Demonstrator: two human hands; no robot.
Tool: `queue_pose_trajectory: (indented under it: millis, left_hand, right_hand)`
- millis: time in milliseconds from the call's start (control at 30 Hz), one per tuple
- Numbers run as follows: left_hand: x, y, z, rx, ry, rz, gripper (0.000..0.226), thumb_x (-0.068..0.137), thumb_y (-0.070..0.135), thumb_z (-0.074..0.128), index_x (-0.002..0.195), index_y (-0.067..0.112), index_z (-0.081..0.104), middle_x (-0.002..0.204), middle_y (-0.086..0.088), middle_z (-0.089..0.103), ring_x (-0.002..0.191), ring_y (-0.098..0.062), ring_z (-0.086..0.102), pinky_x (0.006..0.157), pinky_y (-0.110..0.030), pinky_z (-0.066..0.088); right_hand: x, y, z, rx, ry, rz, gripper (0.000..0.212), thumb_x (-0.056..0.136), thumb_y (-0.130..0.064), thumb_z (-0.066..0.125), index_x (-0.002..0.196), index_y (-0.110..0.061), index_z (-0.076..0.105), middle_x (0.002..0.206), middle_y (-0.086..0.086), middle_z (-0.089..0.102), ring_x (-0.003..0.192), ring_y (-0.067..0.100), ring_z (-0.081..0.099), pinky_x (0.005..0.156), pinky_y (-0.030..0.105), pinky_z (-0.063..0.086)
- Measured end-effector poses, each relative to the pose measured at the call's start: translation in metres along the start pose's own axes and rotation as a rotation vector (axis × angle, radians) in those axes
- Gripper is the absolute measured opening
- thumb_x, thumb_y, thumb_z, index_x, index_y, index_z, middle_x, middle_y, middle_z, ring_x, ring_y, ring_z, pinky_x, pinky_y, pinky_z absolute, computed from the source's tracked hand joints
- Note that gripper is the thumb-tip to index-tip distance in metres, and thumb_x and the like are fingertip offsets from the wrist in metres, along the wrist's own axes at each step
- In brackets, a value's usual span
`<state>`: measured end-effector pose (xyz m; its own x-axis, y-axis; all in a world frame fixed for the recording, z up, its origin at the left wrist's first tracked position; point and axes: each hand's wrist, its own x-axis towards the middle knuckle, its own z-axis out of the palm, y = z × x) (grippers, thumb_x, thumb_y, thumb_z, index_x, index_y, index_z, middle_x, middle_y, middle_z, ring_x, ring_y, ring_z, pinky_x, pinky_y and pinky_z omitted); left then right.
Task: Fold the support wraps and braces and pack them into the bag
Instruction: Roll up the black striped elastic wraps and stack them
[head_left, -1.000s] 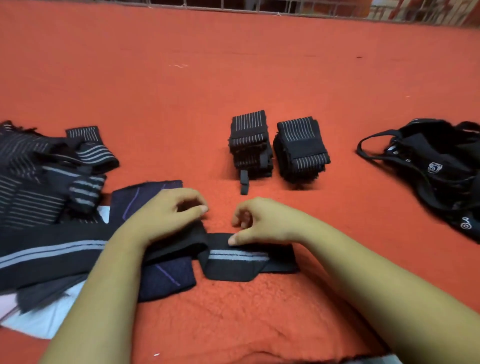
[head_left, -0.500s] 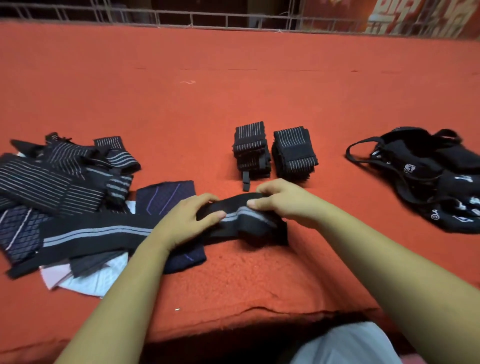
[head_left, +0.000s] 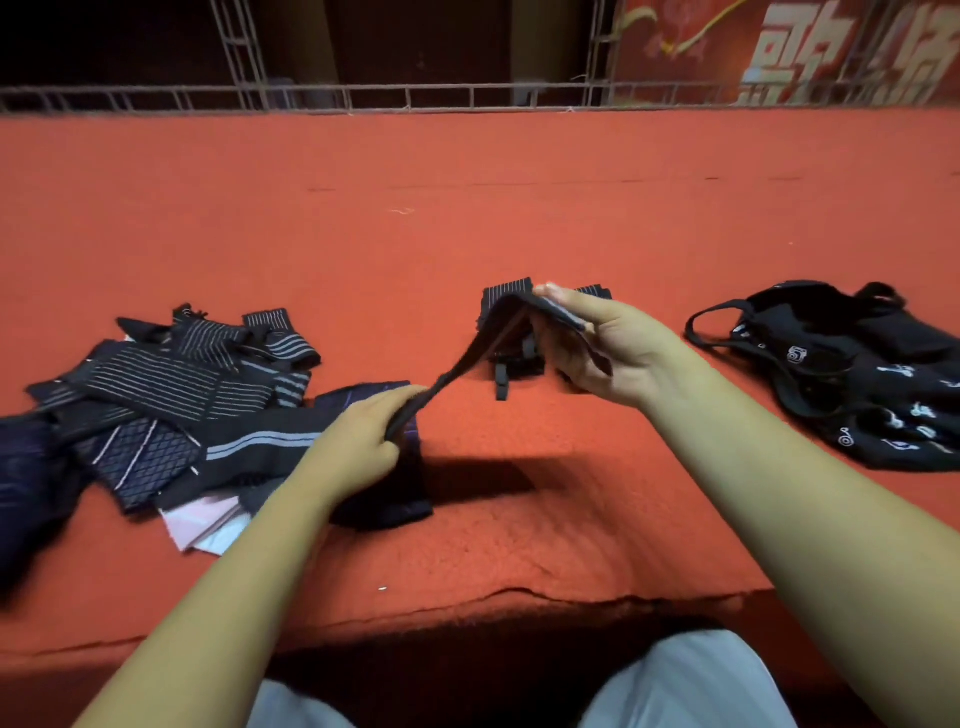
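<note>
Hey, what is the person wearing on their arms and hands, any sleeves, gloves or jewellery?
No sleeves show anywhere in view. The left hand and right hand have no gloves, watch, bands or rings that I can see.

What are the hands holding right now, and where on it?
Both hold one black wrap. The right hand grips its folded end, raised above the red surface; the left hand pinches the strap farther along, lower down.
</note>
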<state>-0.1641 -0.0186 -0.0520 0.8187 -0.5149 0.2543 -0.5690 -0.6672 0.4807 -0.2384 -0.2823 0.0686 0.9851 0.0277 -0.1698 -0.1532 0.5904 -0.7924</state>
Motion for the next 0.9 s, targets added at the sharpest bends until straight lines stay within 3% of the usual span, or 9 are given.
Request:
queue_pose_trajectory:
  millis: [100, 167, 233, 367, 467, 567, 667, 800, 900]
  left_hand:
    - [0.008, 0.006, -0.031, -0.029, -0.051, -0.087, 0.051, 0.081, -0.003, 0.051, 0.105, 0.039, 0.068, 0.094, 0.01, 0.073, 0.092, -0.014, 0.066, 0.073, -0.026, 0.045]
    - [0.014, 0.013, -0.053, -0.108, -0.141, -0.113, 0.038, 0.083, 0.009, 0.058, 0.084, 0.046, 0.07, 0.072, 0.024, 0.068, 0.073, 0.004, 0.063, 0.068, -0.022, 0.046]
    - [0.015, 0.034, -0.074, -0.278, -0.262, -0.1, 0.03, 0.083, 0.01, 0.066, 0.082, 0.038, 0.075, 0.076, 0.024, 0.071, 0.076, 0.003, 0.063, 0.074, -0.018, 0.048]
    - [0.008, 0.072, -0.097, -0.778, -0.527, -0.148, 0.024, 0.091, -0.005, 0.055, 0.113, -0.004, 0.065, 0.108, -0.025, 0.072, 0.092, -0.032, 0.073, 0.081, -0.036, 0.06]
    - [0.007, 0.086, -0.086, -0.988, -0.593, -0.218, 0.023, 0.092, -0.001, 0.051, 0.113, -0.001, 0.062, 0.108, -0.032, 0.069, 0.085, -0.036, 0.073, 0.07, -0.04, 0.06]
    - [0.001, 0.081, -0.052, -1.093, -0.662, -0.289, 0.021, 0.094, -0.002, 0.053, 0.114, -0.006, 0.059, 0.111, -0.037, 0.065, 0.092, -0.041, 0.07, 0.08, -0.047, 0.059]
    - [-0.012, 0.062, -0.015, -0.975, -0.686, -0.374, 0.02, 0.093, 0.001, 0.058, 0.111, -0.005, 0.064, 0.113, -0.03, 0.068, 0.098, -0.037, 0.069, 0.097, -0.053, 0.053]
    - [-0.023, 0.017, 0.005, -0.473, -0.54, -0.202, 0.023, 0.091, 0.032, 0.068, 0.11, 0.02, 0.072, 0.112, 0.009, 0.075, 0.101, -0.006, 0.068, 0.106, -0.044, 0.047]
    - [-0.04, -0.004, 0.008, -0.541, -0.462, -0.19, 0.023, 0.097, 0.025, 0.064, 0.116, 0.015, 0.07, 0.118, 0.007, 0.073, 0.106, -0.006, 0.065, 0.106, -0.04, 0.047]
  right_hand:
    - [0.001, -0.011, 0.0, 0.28, -0.06, -0.092, 0.02, 0.089, 0.006, 0.047, 0.097, 0.009, 0.065, 0.102, 0.023, 0.072, 0.093, 0.032, 0.073, 0.083, 0.035, 0.06]
    - [0.002, -0.016, 0.001, 0.318, -0.128, -0.156, 0.036, 0.083, 0.014, 0.033, 0.11, 0.008, 0.055, 0.121, 0.028, 0.065, 0.112, 0.04, 0.066, 0.099, 0.044, 0.052]
    - [0.005, -0.022, 0.004, 0.188, -0.127, -0.251, 0.035, 0.086, 0.018, 0.034, 0.112, -0.001, 0.048, 0.126, 0.023, 0.065, 0.115, 0.037, 0.065, 0.099, 0.043, 0.052]
    - [0.019, -0.035, 0.013, -0.015, 0.021, -0.393, 0.015, 0.094, -0.001, 0.06, 0.107, -0.008, 0.057, 0.112, 0.013, 0.072, 0.108, 0.029, 0.069, 0.098, 0.038, 0.054]
    - [0.031, -0.039, 0.015, -0.109, 0.093, -0.438, 0.006, 0.093, -0.011, 0.065, 0.097, -0.014, 0.061, 0.099, 0.008, 0.073, 0.098, 0.023, 0.07, 0.091, 0.032, 0.055]
    - [0.041, -0.037, 0.012, -0.176, 0.16, -0.463, 0.006, 0.094, -0.017, 0.066, 0.096, -0.015, 0.06, 0.111, 0.016, 0.071, 0.104, 0.027, 0.069, 0.082, 0.03, 0.056]
    - [0.045, -0.035, 0.006, -0.241, 0.206, -0.509, 0.005, 0.097, -0.018, 0.063, 0.093, -0.018, 0.059, 0.117, 0.021, 0.069, 0.107, 0.03, 0.069, 0.084, 0.032, 0.055]
    - [0.043, -0.029, -0.008, -0.558, 0.284, -0.638, 0.011, 0.098, -0.02, 0.06, 0.087, -0.022, 0.06, 0.092, 0.007, 0.069, 0.085, 0.015, 0.065, 0.078, 0.03, 0.052]
    - [0.039, -0.017, -0.021, -0.789, 0.308, -0.654, 0.014, 0.096, -0.028, 0.059, 0.083, -0.024, 0.059, 0.081, 0.005, 0.061, 0.073, 0.013, 0.052, 0.07, 0.034, 0.043]
